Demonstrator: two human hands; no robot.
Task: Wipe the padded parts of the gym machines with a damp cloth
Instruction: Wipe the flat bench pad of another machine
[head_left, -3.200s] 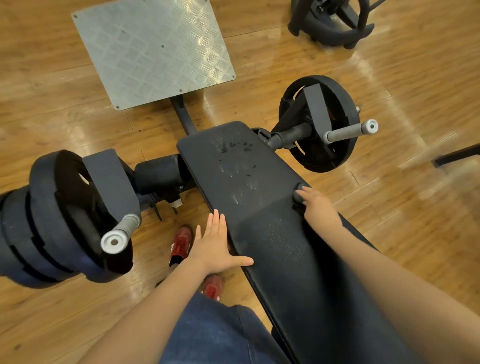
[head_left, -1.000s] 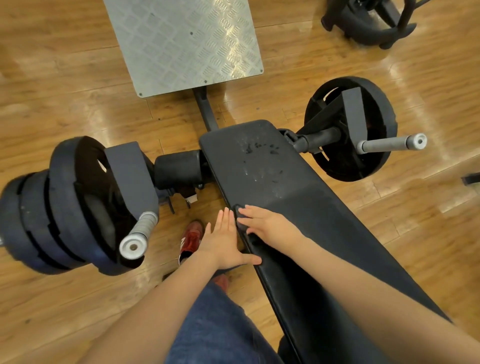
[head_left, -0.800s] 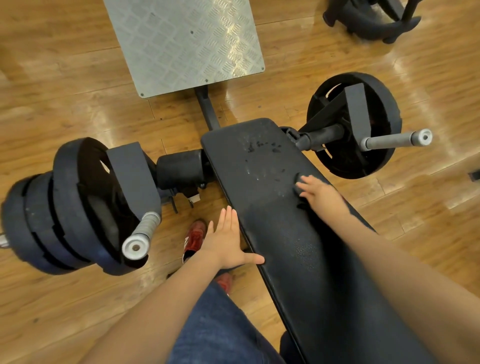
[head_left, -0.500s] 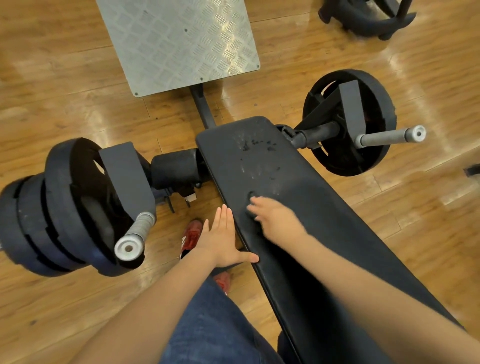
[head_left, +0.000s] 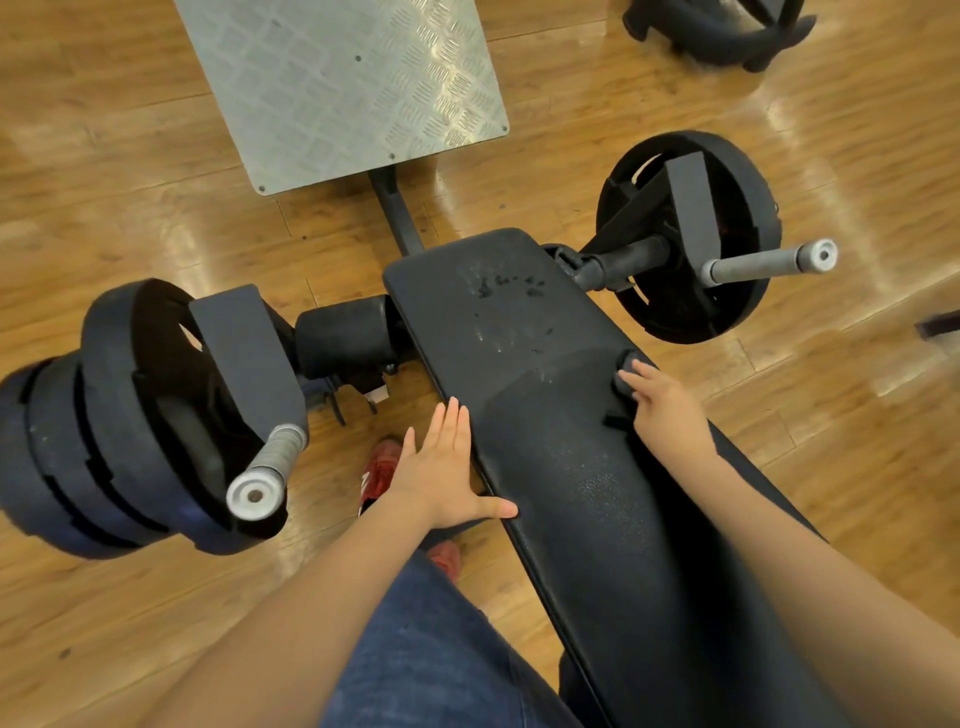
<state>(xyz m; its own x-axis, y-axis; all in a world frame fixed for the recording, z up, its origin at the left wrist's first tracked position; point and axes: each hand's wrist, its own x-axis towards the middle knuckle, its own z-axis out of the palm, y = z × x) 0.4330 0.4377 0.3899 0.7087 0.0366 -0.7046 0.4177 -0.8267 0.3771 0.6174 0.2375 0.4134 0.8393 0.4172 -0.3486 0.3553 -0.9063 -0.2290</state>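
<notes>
Right hand (head_left: 670, 410) at the right edge of the black pad (head_left: 561, 441), fingers curled over a dark cloth (head_left: 626, 371) bunched beneath them; grip pinching the cloth against the vinyl. Left hand (head_left: 444, 467) flat at the pad's left edge, fingers straight and together, thumb spread onto the surface; holds nothing, steadying.

Step in hand, by judgement: cross-strokes over the middle of the pad. Upper section carries dried specks and smears (head_left: 511, 291), likely not yet wiped. Best done with overlapping passes edge to edge, working up toward the head end, firm pressure on the spotted patch, cloth refolded to a clean face once soiled. Worth running over the rolled side edges too. Knuckles to be kept clear of the bar (head_left: 769, 265) jutting just beyond the right edge.

Pad surface: textured, matte, faint sheen lower down, possibly damp; cannot tell for sure.

Room: glossy wooden floor (head_left: 130, 171). Metal footplate (head_left: 343, 88) ahead. Stacked weight plates (head_left: 130, 415) to the left, single plate (head_left: 685, 234) to the right. Red shoe (head_left: 379, 473) under the left hand. Other dark equipment (head_left: 722, 31) at top right.
</notes>
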